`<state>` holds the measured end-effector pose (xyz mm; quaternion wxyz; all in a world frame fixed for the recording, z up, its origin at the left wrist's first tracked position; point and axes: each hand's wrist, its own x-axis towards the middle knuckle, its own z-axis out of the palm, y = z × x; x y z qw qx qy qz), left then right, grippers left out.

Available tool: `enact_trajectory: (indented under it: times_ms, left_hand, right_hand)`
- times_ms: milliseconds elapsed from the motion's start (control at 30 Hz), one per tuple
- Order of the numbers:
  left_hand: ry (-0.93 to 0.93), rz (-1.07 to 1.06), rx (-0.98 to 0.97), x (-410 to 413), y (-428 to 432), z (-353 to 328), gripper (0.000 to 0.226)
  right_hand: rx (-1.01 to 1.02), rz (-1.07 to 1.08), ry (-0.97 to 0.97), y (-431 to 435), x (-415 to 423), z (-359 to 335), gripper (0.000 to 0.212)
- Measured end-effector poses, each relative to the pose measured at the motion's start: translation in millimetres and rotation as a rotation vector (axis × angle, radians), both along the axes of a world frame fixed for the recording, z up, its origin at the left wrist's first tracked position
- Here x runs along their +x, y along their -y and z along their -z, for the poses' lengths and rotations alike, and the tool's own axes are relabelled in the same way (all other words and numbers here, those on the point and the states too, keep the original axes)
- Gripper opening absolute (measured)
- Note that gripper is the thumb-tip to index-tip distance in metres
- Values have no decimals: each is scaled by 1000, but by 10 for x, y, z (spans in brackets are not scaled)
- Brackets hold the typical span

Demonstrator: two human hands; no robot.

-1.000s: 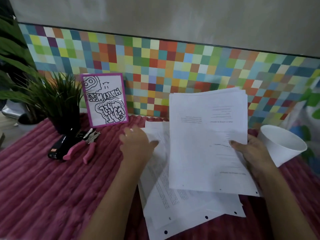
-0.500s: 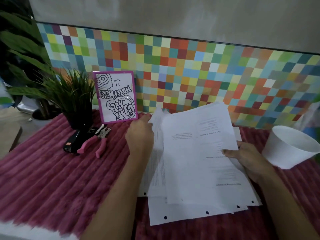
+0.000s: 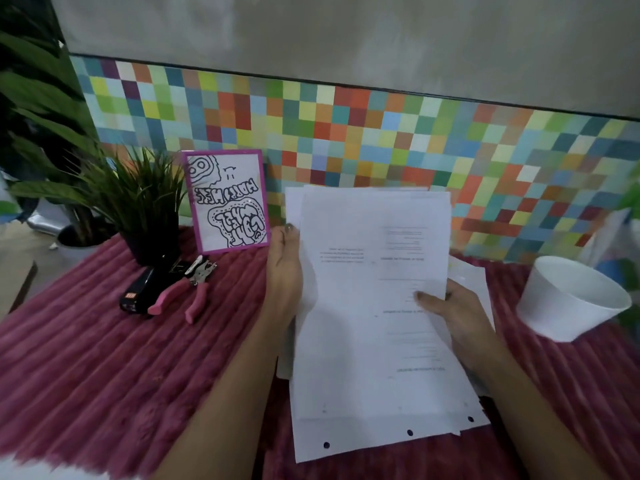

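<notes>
- Pink ribbed plush cloth [image 3: 86,375] covers the table, and behind it a band of many-coloured square tiles [image 3: 381,143] runs under a plain grey wall.
- At the far left a broad-leaved plant [image 3: 31,109] stands in a white pot [image 3: 74,247], off the edge of the cloth.
- Just right of it, a grassy plant [image 3: 135,195] in a dark pot [image 3: 152,244] stands on the cloth.
- In front of the dark pot lies a black stapler [image 3: 138,292], and pink-handled punch pliers [image 3: 187,289] lie touching its right side.
- A drawing in a purple frame [image 3: 228,202] stands upright against the tiles, between the grassy plant and the papers.
- The left hand [image 3: 284,271] holds the left edge of the sheaf of papers [image 3: 363,323]. One nailed fingertip shows at the front, and the other fingers are hidden behind the sheets.
- The sheaf is in the middle of the view, raised at its far end, with its print upside down to the camera. The lowest sheets stick out at the near edge and show three punched holes.
- The right hand [image 3: 450,313] pinches the right edge of the sheaf, with the thumb on top of the printed page and the fingers underneath.
- More loose sheets [image 3: 467,282] lie on the cloth under that hand.
- At the far right a white paper cup [image 3: 571,299] sits tilted on the cloth, apart from the papers, with its mouth facing up and to the right.
</notes>
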<state>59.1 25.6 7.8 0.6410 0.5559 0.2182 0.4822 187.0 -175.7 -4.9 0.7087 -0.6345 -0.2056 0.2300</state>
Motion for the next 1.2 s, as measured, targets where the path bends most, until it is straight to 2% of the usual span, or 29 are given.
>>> enact_trajectory:
  times_ms: [33, 133, 167, 233, 300, 333, 400, 467, 600, 667, 800, 933, 1067, 1133, 1200]
  left_hand:
    - [-66, -16, 83, 9, 3, 29, 17]
    - [-377, -55, 370, 50, -31, 173, 47]
    - [-413, -57, 405, 52, -28, 173, 53]
    - [-302, 0, 327, 34, -29, 124, 48]
    - [-149, 92, 170, -36, 58, -78, 33]
    - [-74, 112, 158, -59, 98, -182, 25]
    - [52, 84, 289, -144, 278, -403, 22]
    - [114, 45, 486, -201, 481, -556, 28]
    - [104, -23, 623, -191, 610, -613, 37]
    - [120, -52, 593, -162, 533, -573, 31]
    - [71, -93, 536, -90, 417, -424, 33]
    - [47, -99, 468, -50, 374, -303, 31]
    - [99, -102, 438, -42, 338, -274, 32]
    - [40, -70, 474, -39, 344, -233, 32]
    - [8, -32, 456, -30, 353, -201, 35]
  right_hand:
    - [8, 34, 26, -29, -15, 6, 31]
    - [103, 83, 48, -75, -57, 11, 42]
    - [155, 74, 38, -74, -85, -8, 45]
    - [250, 61, 30, -65, -137, -73, 47]
    - [347, 111, 67, -36, -195, -204, 45]
    - [385, 171, 126, -23, -211, -290, 43]
    - [442, 267, 344, -3, -267, -488, 42]
    - [497, 289, 513, -4, -345, -603, 41]
    - [423, 297, 543, -38, -459, -569, 47]
    - [392, 311, 571, -39, -450, -555, 52]
    - [442, 303, 511, -86, -362, -516, 31]
    - [279, 345, 467, -103, -316, -361, 27]
    - [272, 399, 527, -39, -281, -374, 20]
    - [224, 371, 537, -65, -261, -347, 30]
    - [150, 347, 556, -98, -246, -299, 31]
